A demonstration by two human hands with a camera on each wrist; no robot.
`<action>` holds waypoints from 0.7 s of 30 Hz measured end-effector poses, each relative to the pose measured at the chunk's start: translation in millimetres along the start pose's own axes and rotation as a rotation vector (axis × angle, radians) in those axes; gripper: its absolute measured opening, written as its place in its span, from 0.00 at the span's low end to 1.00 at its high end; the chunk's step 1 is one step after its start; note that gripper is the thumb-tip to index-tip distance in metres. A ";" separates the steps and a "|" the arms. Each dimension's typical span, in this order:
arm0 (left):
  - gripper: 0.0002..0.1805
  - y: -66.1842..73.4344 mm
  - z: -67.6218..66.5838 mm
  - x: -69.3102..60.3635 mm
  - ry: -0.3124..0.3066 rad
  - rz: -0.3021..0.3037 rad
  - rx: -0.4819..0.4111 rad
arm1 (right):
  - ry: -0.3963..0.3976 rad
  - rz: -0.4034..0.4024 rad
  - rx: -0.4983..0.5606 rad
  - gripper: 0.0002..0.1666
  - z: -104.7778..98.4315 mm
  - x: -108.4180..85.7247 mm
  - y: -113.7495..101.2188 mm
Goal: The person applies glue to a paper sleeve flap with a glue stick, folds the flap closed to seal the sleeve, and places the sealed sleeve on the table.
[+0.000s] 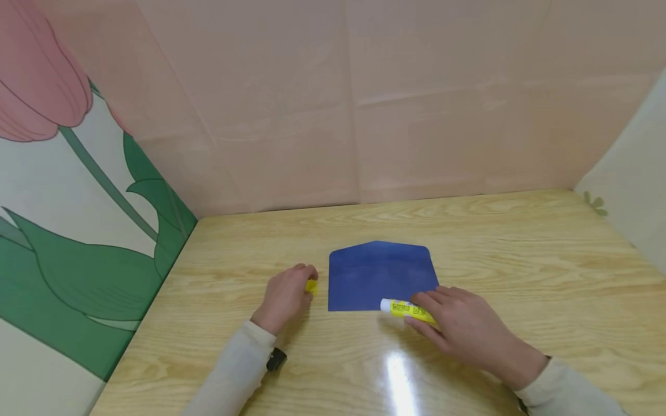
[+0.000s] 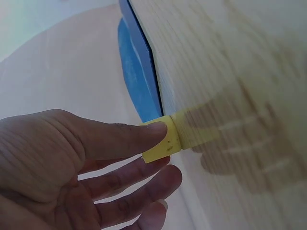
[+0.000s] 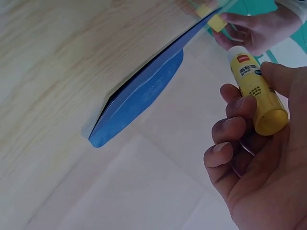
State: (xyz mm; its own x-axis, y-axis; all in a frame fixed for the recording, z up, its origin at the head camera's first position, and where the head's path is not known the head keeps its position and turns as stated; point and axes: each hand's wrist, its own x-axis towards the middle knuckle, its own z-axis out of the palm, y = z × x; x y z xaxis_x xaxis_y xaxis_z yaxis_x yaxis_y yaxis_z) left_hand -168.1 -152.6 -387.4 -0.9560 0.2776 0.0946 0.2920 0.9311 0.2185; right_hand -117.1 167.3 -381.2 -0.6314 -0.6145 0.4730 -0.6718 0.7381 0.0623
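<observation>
A dark blue envelope (image 1: 372,280) lies on the wooden table with its flap (image 3: 148,91) open toward the back wall. Just left of it, my left hand (image 1: 283,297) pinches a small yellow glue stick cap (image 2: 165,143) between thumb and finger, at the tabletop. My right hand (image 1: 463,329) grips a yellow glue stick (image 3: 254,91) over the envelope's lower right part. Its uncapped white end (image 1: 385,305) points left. The hand covers the tube's rear in the head view.
The wood-grain table (image 1: 224,254) meets a pinkish covered wall (image 1: 291,115) at the back. On the left stands a panel with a printed tulip (image 1: 47,75); a pale panel (image 1: 632,179) borders the right side.
</observation>
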 end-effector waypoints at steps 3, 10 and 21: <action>0.16 0.6 -0.3 0.1 -0.005 0.002 -0.001 | 0.003 -0.002 0.003 0.16 -0.8 0.4 -0.6; 0.25 -1.1 -4.3 -3.1 -0.001 0.008 -0.015 | -0.009 -0.004 0.005 0.16 -1.4 1.8 -3.1; 0.23 37.6 2.1 -23.7 0.305 0.026 0.437 | -0.009 -0.013 0.017 0.17 5.0 4.0 -6.2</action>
State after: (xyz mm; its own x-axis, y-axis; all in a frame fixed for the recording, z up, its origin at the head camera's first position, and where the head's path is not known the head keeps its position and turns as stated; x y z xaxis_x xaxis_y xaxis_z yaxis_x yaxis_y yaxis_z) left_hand -134.5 -123.7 -383.4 -0.8782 0.2816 0.3867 0.2150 0.9545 -0.2069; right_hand -117.4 158.8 -384.1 -0.6259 -0.6263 0.4647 -0.6864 0.7253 0.0529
